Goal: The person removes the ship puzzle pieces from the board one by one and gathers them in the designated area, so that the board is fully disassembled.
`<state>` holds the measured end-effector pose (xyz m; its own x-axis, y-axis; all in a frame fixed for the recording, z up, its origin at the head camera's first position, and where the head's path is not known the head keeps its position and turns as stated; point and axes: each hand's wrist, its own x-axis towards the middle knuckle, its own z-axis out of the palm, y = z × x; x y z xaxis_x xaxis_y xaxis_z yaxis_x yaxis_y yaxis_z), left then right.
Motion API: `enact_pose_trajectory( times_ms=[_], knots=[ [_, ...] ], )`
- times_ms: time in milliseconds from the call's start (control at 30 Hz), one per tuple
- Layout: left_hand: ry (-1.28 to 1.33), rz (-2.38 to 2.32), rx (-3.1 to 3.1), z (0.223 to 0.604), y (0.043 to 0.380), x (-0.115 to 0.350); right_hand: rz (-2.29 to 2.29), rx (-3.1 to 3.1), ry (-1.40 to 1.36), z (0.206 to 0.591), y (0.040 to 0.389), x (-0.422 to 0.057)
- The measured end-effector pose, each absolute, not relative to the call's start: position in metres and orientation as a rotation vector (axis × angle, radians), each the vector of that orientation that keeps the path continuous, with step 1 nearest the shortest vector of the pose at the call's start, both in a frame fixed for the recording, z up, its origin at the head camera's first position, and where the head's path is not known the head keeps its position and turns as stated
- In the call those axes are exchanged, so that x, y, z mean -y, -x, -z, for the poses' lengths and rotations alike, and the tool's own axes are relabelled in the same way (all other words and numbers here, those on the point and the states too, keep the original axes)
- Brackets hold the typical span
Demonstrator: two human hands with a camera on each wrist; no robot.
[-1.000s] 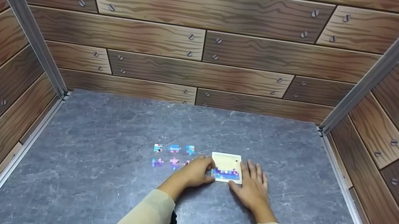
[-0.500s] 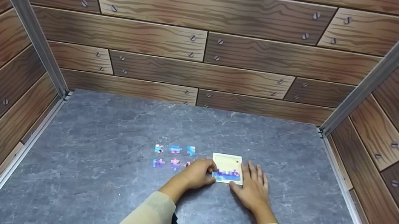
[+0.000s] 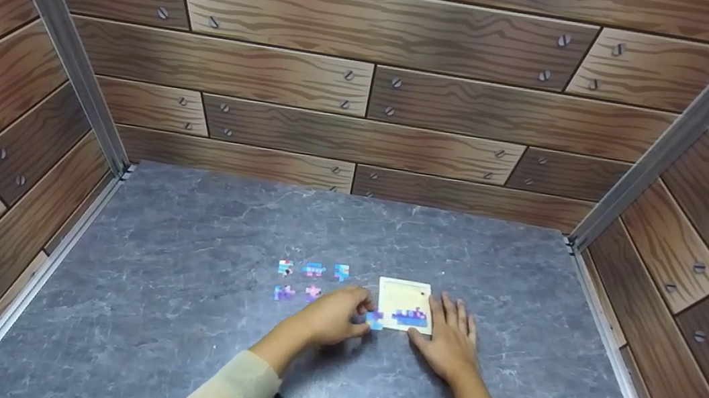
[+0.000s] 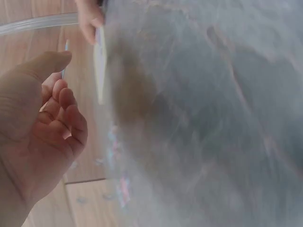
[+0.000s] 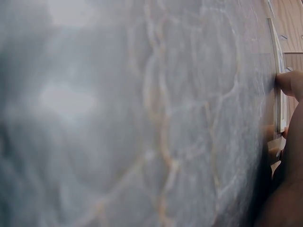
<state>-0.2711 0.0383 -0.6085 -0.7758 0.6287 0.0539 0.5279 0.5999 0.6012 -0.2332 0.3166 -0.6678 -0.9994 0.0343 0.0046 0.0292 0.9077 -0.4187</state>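
Observation:
My left hand (image 3: 330, 314) pinches a light-blue jigsaw piece (image 3: 375, 320) between thumb and fingertips, over the lower left corner of a cream puzzle tray (image 3: 400, 292). In the left wrist view the jigsaw piece (image 4: 66, 46) shows edge-on, raised off the table, with the other fingers curled loosely below. A strip of joined purple and blue pieces (image 3: 411, 317) lies along the tray's lower part. My right hand (image 3: 449, 339) rests flat along the tray's right side, fingers extended, its thumb at the bottom edge. The right wrist view shows that thumb (image 5: 285, 82) against the tray's side.
Loose jigsaw pieces lie in two rows left of the tray, among them a blue one (image 3: 314, 269) and a pink one (image 3: 313, 293). The left forearm hides part of that area. Wood-patterned walls (image 3: 367, 92) enclose the grey marbled table (image 3: 224, 210) at the back and sides.
My left hand has drawn back a little to the left, lifting the light-blue piece out of the tray's lower left corner. The right hand stays in place. The head view has tilted slightly.

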Motion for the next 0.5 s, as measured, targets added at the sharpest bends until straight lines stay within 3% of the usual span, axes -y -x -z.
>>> enact_pose_trajectory(
  times_ms=[167,500],
  knots=[
    [-0.987,-0.908,-2.726,0.611,0.263,0.011,-0.696,3.044,0.034,0.668,0.231,-0.312],
    [-0.721,-0.984,-2.661,0.629,0.254,0.09,-0.727,3.017,0.013,0.669,0.233,-0.321]
  ],
)
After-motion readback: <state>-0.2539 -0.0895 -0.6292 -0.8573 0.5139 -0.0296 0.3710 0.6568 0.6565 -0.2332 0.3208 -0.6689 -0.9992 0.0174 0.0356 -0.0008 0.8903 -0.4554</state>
